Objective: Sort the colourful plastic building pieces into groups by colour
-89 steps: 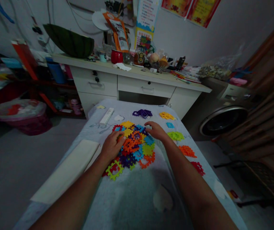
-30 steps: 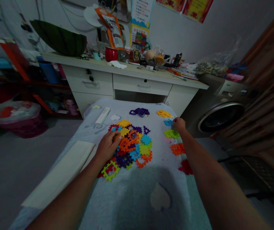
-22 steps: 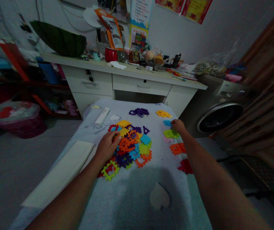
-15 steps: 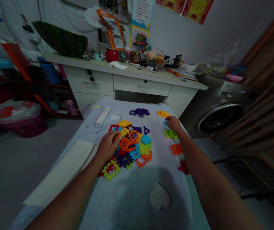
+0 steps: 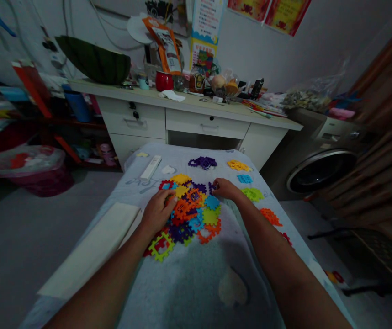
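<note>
A mixed pile of plastic interlocking puzzle tiles [image 5: 185,208] in several colours lies on the cloth-covered table. My left hand [image 5: 158,210] rests against the pile's left side, thumb and fingers apart, touching tiles; its fingertips are partly hidden. At the pile's upper right, my right hand [image 5: 222,188] pinches a small purple triangular tile [image 5: 211,188]. Sorted heaps lie around: purple tiles [image 5: 203,162] at the back, then yellow tiles [image 5: 238,165], blue tiles [image 5: 244,178], green tiles [image 5: 252,194] and orange tiles [image 5: 270,217] down the right. Red tiles [image 5: 287,238] are partly covered by my right forearm.
A white remote-like bar [image 5: 150,168] and a long white board [image 5: 91,251] lie along the table's left side. Behind stands a white drawer desk [image 5: 208,123] with jars and a watermelon piece [image 5: 95,59]. A washing machine [image 5: 322,155] is at right, a bin [image 5: 31,171] at left.
My right hand has moved left from the blue heap to the mixed pile and taken hold of the purple triangular tile. The left hand stays at the pile.
</note>
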A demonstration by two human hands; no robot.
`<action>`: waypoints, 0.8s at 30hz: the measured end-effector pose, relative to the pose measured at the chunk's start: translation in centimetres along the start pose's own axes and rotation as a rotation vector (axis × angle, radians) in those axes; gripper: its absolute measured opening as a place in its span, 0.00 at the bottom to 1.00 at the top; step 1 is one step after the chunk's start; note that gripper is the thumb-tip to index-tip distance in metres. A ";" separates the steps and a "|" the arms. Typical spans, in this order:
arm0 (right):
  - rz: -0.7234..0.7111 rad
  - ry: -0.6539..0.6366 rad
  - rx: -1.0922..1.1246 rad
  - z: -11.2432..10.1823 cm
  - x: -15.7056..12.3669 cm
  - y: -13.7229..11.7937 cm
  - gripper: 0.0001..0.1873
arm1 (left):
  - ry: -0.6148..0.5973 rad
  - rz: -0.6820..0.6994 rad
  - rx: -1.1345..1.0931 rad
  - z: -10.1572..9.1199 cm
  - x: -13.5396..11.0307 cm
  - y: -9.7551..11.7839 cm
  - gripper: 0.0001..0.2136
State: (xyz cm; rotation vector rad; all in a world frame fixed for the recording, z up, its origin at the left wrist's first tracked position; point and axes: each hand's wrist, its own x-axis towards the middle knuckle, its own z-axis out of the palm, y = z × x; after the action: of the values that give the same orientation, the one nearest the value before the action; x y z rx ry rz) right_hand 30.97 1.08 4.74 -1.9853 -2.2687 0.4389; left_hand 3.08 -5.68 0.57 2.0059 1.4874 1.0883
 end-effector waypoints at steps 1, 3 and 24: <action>0.012 0.002 0.031 0.0 0.1 0.1 0.14 | 0.001 0.002 0.000 0.0 0.0 0.0 0.16; 0.038 0.018 0.114 0.1 0.3 0.3 0.13 | -0.001 0.006 0.004 -0.1 0.0 0.1 0.16; 0.499 0.491 0.725 1.0 9.0 1.9 0.06 | 0.011 0.008 0.002 0.0 -0.1 -0.1 0.15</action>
State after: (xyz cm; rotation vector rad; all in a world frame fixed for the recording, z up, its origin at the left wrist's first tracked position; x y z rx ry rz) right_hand 31.18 9.93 2.24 -1.9278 -1.0955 0.6115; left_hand 3.04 -5.74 0.48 2.0115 1.4876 1.1037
